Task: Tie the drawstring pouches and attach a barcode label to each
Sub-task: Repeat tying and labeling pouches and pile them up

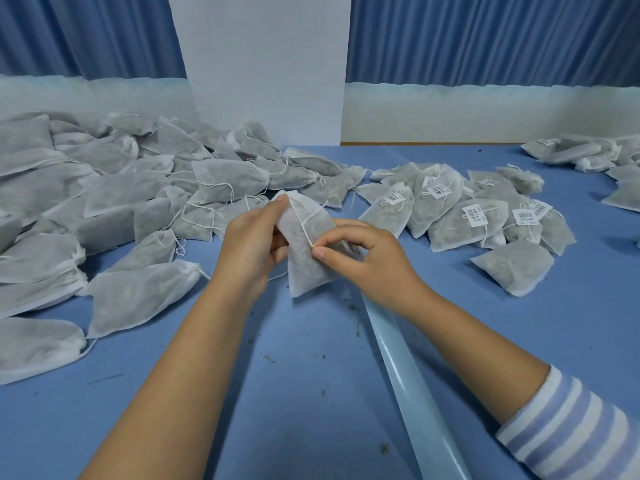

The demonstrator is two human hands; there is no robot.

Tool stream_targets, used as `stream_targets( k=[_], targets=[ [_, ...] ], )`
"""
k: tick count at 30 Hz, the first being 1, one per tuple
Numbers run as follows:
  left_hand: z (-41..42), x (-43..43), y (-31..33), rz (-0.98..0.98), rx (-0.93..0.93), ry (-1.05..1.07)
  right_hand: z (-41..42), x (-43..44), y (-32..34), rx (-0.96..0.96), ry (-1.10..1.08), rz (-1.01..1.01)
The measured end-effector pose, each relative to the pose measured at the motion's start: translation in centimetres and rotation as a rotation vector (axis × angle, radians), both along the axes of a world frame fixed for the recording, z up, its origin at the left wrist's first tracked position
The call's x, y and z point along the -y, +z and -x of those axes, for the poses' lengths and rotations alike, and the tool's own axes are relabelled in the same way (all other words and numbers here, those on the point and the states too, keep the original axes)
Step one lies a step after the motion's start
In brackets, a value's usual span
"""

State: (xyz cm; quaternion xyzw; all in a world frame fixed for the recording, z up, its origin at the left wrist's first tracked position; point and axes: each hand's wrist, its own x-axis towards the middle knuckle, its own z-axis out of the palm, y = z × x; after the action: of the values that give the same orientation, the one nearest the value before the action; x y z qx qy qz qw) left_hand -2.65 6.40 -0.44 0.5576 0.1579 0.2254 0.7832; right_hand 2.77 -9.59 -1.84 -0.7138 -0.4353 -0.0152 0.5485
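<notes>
A white mesh drawstring pouch (306, 261) filled with grey-green material is held up over the blue table (311, 375) in the middle of the view. My left hand (251, 240) grips its upper end, fingers curled round the neck. My right hand (363, 252) pinches the white drawstring (304, 226) between thumb and forefinger in front of the pouch. No label shows on this pouch.
A big heap of unlabelled pouches (114, 202) fills the left side. Pouches with barcode labels (474, 214) lie at right centre, more pouches (581, 154) at far right. A pale blue strip (412, 386) runs diagonally across the table. A white panel (266, 64) stands behind.
</notes>
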Motion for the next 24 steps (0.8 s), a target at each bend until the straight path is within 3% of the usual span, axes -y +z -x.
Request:
stream_targets(
  k=[6, 10, 16, 21, 24],
  targets=[
    [0.4, 0.0, 0.4, 0.056, 0.057, -0.213, -0.9, 0.3, 0.3, -0.155, -0.051, -0.120],
    [0.5, 0.1, 0.2, -0.135, -0.055, -0.097, -1.1, 0.4, 0.5, -0.211, -0.071, -0.143],
    [0.4, 0.5, 0.2, -0.239, -0.180, 0.064, -0.1, -0.2, -0.5, 0.101, -0.109, 0.009],
    [1.0, 0.4, 0.7, -0.183, -0.165, -0.092, -0.4, 0.0, -0.6, 0.280, -0.146, 0.097],
    [1.1, 0.3, 0.7, -0.278, -0.198, -0.120, -0.4, 0.1, -0.6, 0.294, -0.126, 0.123]
  ],
)
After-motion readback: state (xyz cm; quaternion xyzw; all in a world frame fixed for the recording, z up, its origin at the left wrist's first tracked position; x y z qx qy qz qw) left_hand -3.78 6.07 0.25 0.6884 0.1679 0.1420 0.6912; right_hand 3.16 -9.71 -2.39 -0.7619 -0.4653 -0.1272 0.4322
